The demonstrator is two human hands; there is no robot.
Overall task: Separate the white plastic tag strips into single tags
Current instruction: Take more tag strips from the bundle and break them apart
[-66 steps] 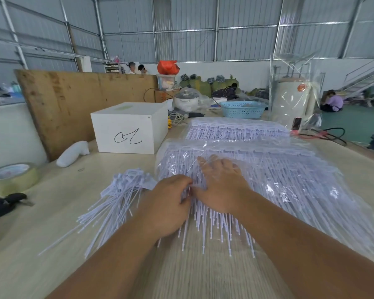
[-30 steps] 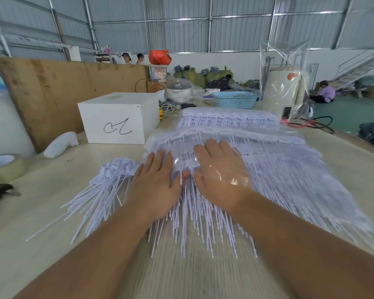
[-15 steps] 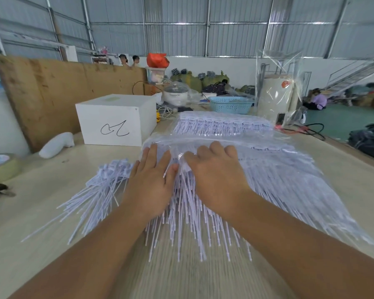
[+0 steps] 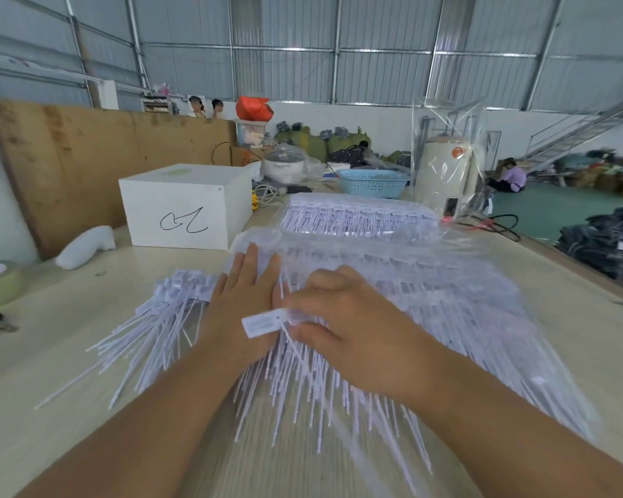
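Since a half-second back, right hand (image 4: 349,328) has curled and drawn one white rectangular plastic tag (image 4: 263,323) toward the body, pinched thumb to finger; left hand (image 4: 243,303) lies flat, fingers straight, pinning the bagged white tag strips (image 4: 410,282). Step: tearing one tag free. Next, likely carry it left to the loose pile of single white tags (image 4: 159,318); bare pale wooden tabletop (image 4: 69,318) there gives room, table edge well off right

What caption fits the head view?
Right hand pinches a single tag while left hand presses flat on the bagged tag strips.

White tag strips (image 4: 392,292), pale wood table (image 4: 51,339), light-blue basket (image 4: 373,184).
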